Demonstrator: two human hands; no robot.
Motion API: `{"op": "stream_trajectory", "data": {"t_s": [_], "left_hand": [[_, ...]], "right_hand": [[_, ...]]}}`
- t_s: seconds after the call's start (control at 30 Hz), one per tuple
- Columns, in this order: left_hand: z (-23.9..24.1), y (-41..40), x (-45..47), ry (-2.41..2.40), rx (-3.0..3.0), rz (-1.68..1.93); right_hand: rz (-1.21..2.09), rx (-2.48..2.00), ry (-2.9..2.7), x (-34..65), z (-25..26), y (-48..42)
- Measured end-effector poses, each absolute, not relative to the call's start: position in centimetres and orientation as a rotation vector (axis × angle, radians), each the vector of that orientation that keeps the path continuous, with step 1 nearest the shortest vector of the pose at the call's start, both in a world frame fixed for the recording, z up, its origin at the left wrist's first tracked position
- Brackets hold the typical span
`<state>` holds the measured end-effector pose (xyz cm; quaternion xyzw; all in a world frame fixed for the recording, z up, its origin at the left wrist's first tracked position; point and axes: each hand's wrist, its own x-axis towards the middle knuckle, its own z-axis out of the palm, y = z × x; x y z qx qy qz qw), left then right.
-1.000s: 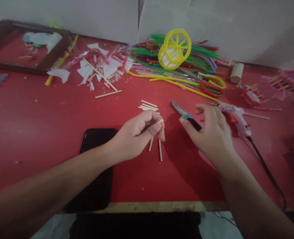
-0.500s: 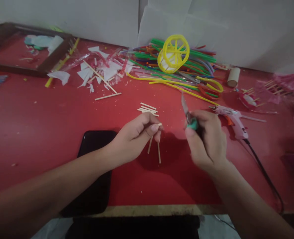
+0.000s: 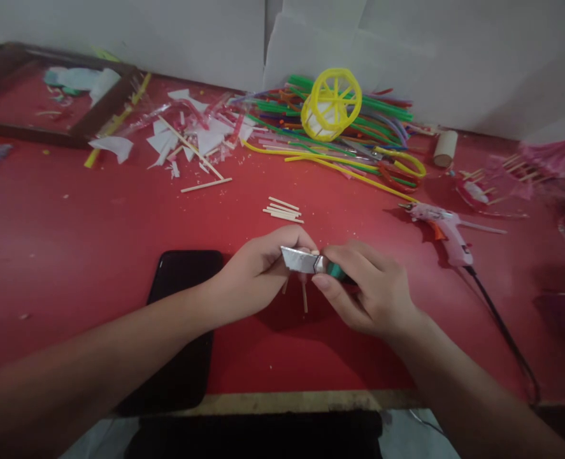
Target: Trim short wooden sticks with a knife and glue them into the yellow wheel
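My right hand [image 3: 368, 284] is closed round the green handle of a knife [image 3: 300, 260]. Its broad metal blade points left, across the thumb and fingertips of my left hand [image 3: 258, 264]. Those fingers are pinched on a small wooden stick [image 3: 315, 252], of which only a pale end shows; blade and fingers hide the rest. Below them, a thin wooden stick [image 3: 304, 299] and part of another show against the red table. Just beyond my left hand lies a small group of short wooden sticks [image 3: 283, 210].
A black phone-like slab [image 3: 186, 274] lies under my left forearm. To the right rests a pink glue gun [image 3: 444, 233] with its cord. Behind are pipe cleaners [image 3: 387, 108], a yellow wheel-shaped frame [image 3: 334, 99], scissors [image 3: 401, 167], paper scraps [image 3: 210, 134] and a brown frame [image 3: 84, 124].
My right hand has moved left and slightly down, and the knife blade has swung from pointing up to lying across my left fingertips. My left hand stays nearly in place.
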<state>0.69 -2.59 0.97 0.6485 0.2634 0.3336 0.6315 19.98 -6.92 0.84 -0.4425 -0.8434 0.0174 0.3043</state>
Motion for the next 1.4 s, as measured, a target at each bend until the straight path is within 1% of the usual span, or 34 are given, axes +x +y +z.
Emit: {"op": "stream_trajectory", "data": {"t_s": [0.47, 0.8, 1.4], "left_hand": [[1.00, -2.61, 0.64, 0.619, 1.518, 0.748], [0.78, -2.62, 0.38, 0.595, 1.514, 0.702], [0.95, -2.49, 0.52, 0.622, 1.624, 0.704]], "right_hand": [[-0.027, -1.179, -2.240, 19.93, 1.17, -7.03], [0.095, -1.138, -2.213, 19.77, 1.20, -7.03], [0.110, -1.124, -2.206, 19.82, 1.25, -7.08]]}}
